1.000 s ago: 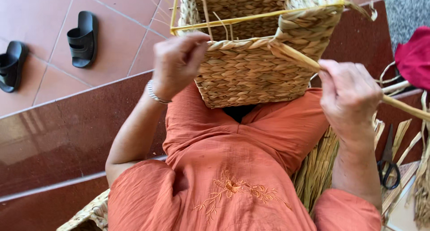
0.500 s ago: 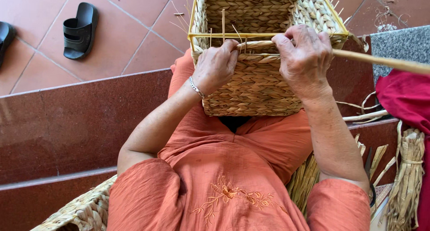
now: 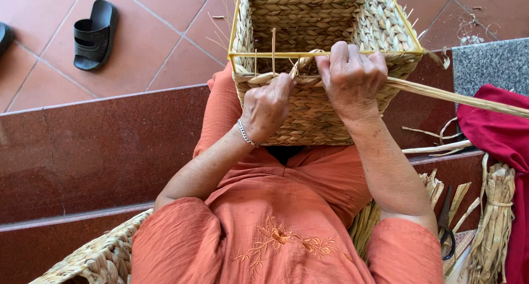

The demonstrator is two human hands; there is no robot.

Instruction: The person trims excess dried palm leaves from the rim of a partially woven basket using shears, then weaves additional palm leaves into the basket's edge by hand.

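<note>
At the near edge: orange embroidered tunic [image 3: 275,229] fills the lower frame; part of another woven basket [image 3: 93,259] shows at lower left.
Lap, right side: bundle of dried fibre [image 3: 496,218] lies beside the knee, with dark-handled scissors [image 3: 445,229] next to it; red cloth [image 3: 496,135] just beyond.
Left hand [image 3: 267,107]: fingers closed against the top edge of the basket's near wall, pinching the weave just under the frame; a silver bracelet [image 3: 247,134] sits on the wrist.
Right hand [image 3: 352,77]: fingers curled shut over the rim, gripping the loose fibre strand [image 3: 457,96], which runs out taut to the right.
Work piece: square woven basket [image 3: 325,58] rests on the knees, opening upward, tilted toward the camera.
Frame: yellow wire rim [image 3: 325,53] rings the basket mouth.
Progress (judged): walls look woven nearly to full height; a narrow gap with bare upright stakes is left below the wire on the near side, so the top rows and rim binding appear unfinished.
Beyond: dark red polished step [image 3: 99,146], then terracotta tiled floor [image 3: 165,41] with a black sandal [image 3: 95,35].
</note>
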